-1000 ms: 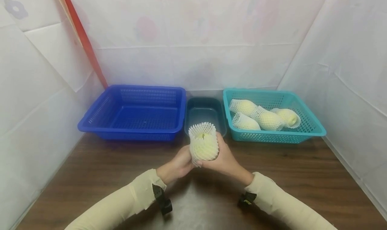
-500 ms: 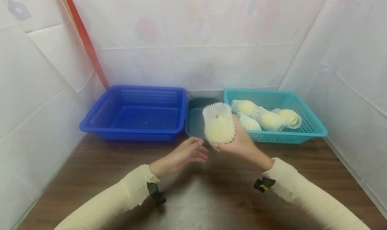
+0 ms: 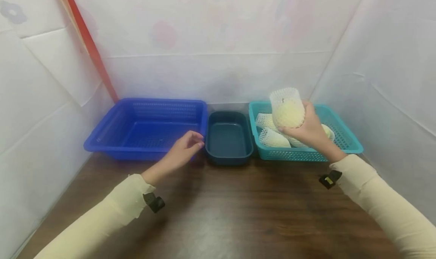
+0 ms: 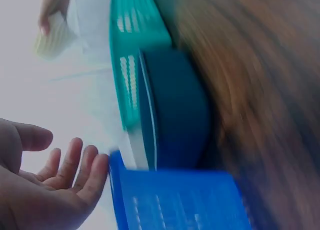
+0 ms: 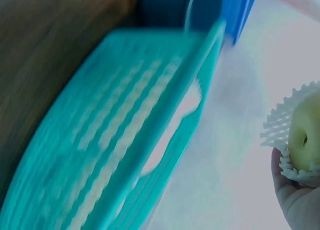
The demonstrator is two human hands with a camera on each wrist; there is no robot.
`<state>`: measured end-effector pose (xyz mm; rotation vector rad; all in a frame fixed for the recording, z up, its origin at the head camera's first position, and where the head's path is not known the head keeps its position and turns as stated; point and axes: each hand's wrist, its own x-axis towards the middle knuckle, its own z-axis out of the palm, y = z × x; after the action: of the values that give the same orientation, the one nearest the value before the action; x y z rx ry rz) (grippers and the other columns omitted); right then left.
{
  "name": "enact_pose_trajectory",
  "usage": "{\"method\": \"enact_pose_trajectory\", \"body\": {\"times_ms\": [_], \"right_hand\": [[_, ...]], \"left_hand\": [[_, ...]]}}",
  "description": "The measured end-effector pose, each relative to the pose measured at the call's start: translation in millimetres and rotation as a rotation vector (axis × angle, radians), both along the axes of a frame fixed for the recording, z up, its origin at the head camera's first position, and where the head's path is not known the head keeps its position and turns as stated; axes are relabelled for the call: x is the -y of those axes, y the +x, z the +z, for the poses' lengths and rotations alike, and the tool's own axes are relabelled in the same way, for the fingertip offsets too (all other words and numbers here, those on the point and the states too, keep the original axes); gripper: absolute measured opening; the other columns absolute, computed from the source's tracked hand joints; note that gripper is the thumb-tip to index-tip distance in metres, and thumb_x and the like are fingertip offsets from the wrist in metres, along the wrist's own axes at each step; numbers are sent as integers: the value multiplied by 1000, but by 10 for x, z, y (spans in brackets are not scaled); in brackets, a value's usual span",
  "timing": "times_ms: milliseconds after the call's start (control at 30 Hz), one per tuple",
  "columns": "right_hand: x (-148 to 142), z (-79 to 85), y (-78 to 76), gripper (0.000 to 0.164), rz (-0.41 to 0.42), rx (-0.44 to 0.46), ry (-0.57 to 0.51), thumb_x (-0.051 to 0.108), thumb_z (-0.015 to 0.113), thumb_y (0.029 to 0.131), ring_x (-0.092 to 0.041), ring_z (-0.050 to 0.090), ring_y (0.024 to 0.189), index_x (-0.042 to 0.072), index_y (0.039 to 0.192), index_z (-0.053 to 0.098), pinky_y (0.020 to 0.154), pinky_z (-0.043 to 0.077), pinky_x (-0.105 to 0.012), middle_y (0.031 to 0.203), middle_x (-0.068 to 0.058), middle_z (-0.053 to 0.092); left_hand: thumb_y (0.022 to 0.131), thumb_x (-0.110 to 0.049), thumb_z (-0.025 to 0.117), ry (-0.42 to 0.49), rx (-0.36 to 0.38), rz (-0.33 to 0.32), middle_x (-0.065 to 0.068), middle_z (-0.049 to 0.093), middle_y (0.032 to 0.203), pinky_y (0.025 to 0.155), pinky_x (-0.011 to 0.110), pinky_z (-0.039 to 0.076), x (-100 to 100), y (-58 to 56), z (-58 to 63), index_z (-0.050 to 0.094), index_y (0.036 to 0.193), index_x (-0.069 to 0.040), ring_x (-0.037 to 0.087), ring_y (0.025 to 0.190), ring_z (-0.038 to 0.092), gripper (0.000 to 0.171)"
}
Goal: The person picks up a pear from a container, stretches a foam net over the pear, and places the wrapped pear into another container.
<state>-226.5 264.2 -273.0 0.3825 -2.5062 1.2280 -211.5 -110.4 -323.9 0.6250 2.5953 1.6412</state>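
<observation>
My right hand [image 3: 308,128] holds a pale yellow pear [image 3: 289,112] in a white foam net, up above the turquoise basket [image 3: 306,155]. The pear's stem end shows in the right wrist view, with fingers curled round the net below it. Several more netted pears [image 3: 274,138] lie in that basket, partly hidden by my right hand. My left hand [image 3: 182,149] holds nothing, its fingers loosely bent, over the front right corner of the blue basket [image 3: 143,153]. Its fingertips look close to the blue rim in the left wrist view; whether they touch, I cannot tell.
Between the two baskets stands a dark teal tub [image 3: 228,161] with nothing in it. Nothing lies in the blue basket either. All three stand in a row at the back of the brown wooden table [image 3: 218,210]. White sheeting [image 3: 218,77] closes off the back and sides.
Both hands held the pear at first. The left hand let go and moved left to the blue basket. The right hand carried the pear right and up, over the turquoise basket.
</observation>
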Motion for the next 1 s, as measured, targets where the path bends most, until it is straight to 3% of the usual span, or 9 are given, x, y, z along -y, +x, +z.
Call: {"method": "enact_pose_trajectory", "body": {"times_ms": [233, 433, 567, 767, 1000], "right_hand": [[-592, -55, -145, 88, -54, 31, 137, 19, 82, 74, -31, 49, 93, -1, 139, 26, 65, 48, -37, 119, -21, 42], [-1055, -207, -166, 87, -66, 58, 221, 10, 84, 68, -34, 48, 92, -5, 133, 29, 64, 46, -37, 115, -24, 44], [-1287, -324, -200, 83, -42, 87, 261, 5, 84, 65, -33, 49, 89, -7, 129, 33, 60, 47, -37, 113, -24, 44], [-1459, -448, -306, 74, 34, 119, 271, -3, 83, 61, -30, 49, 83, -8, 124, 44, 58, 46, -36, 109, -23, 49], [-1532, -477, -399, 82, 143, 196, 348, -2, 78, 64, -30, 46, 85, -12, 131, 31, 60, 45, -35, 115, -27, 43]], "left_hand": [[95, -5, 51, -157, -148, 31, 19, 62, 108, 92, 48, 44, 173, -158, -38, 52, 115, 4, 34, 107, 57, 22], [96, -10, 51, -323, -180, 70, 20, 63, 111, 91, 50, 45, 241, -288, -115, 58, 112, 4, 35, 105, 58, 23], [96, -13, 51, -407, -190, 99, 17, 65, 107, 87, 49, 47, 292, -330, -180, 61, 110, 2, 32, 100, 60, 23], [98, -18, 50, -455, -166, 128, 14, 66, 105, 83, 48, 49, 357, -333, -239, 63, 111, -1, 29, 96, 61, 25], [98, -21, 50, -503, -175, 148, 10, 67, 102, 76, 47, 50, 397, -285, -271, 64, 110, -5, 26, 90, 62, 25]]}}
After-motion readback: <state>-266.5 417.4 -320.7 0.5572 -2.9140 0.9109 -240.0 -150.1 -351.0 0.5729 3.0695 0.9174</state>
